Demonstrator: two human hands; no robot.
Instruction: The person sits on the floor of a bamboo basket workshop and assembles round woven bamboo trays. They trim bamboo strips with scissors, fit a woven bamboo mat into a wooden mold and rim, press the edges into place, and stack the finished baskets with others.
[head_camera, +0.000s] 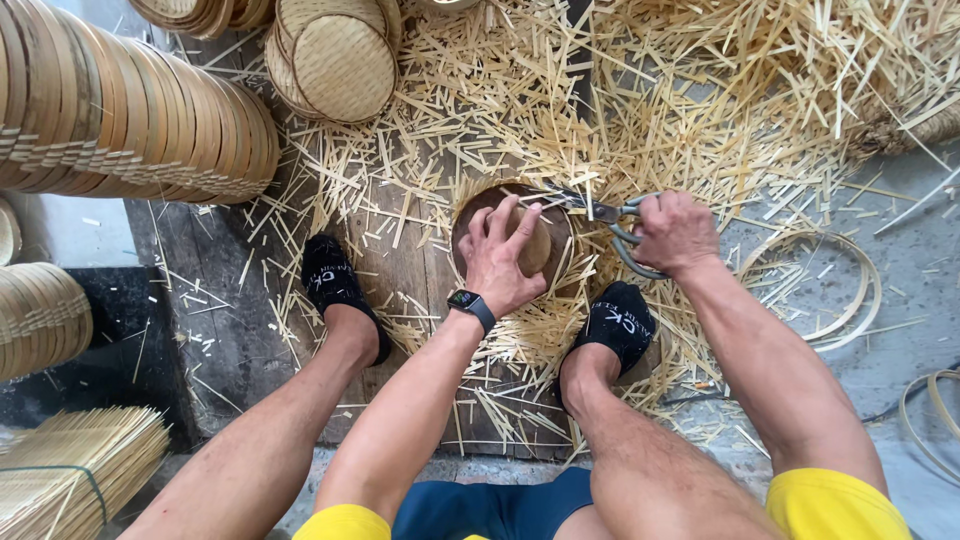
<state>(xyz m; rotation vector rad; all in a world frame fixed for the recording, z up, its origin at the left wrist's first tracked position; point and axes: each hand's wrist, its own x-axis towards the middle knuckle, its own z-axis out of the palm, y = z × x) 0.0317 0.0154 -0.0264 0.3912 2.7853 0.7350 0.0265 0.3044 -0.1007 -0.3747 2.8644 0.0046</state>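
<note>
The person sits low with both feet in black socks planted on a dark wooden board (240, 300), and the work sits between the feet. The left hand (503, 262) presses down, fingers spread and curled, on a rounded wooden block (537, 240) that pins a small woven bamboo disc (480, 205) flat against the board. The right hand (676, 232) is closed around the handles of a pair of shears (610, 213), whose blades reach in from the right to the far edge of the disc.

As far as I can judge, the trimming is under way but not finished: loose strip ends stick out around the near and right rim of the disc, while the far-left arc looks already cut close. The floor all about is thick with pale bamboo offcuts (700, 90), heaviest on the far right.

Far to the left lies a long stack of finished round trays (130, 120), and more woven rounds (340, 60) lean just beyond it, so a good many are done. A bundle of uncut strips (70, 470) rests near left, and thin bamboo hoops (850, 290) lie on the grey floor to the right.
</note>
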